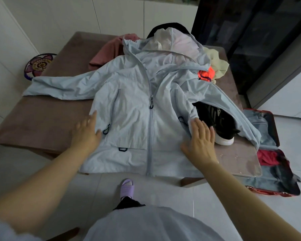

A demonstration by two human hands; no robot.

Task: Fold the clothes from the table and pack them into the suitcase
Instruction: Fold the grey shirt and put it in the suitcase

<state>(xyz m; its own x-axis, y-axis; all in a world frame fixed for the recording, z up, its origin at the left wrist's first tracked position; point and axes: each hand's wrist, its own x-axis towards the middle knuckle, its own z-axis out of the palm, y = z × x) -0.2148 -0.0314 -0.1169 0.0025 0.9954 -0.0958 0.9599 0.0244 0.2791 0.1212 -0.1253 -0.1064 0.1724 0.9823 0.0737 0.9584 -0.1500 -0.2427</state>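
Note:
A pale blue hooded zip jacket (137, 108) lies spread face up across the brown table (42, 122), sleeves out to both sides. My left hand (87, 133) lies flat with straight fingers on the jacket's left edge. My right hand (200, 141) presses flat on the jacket's right front panel. The right sleeve hangs over the table edge toward the open red suitcase (271, 192) on the floor at the right. The suitcase holds red and dark clothes.
A black sneaker with a white sole (217, 124) sits on the table under the right sleeve. Pink (108, 51), cream (217, 65) and orange (207, 73) clothes are piled at the table's far side. A round patterned cushion (38, 65) lies at the left. My slippered foot (127, 188) stands below the table.

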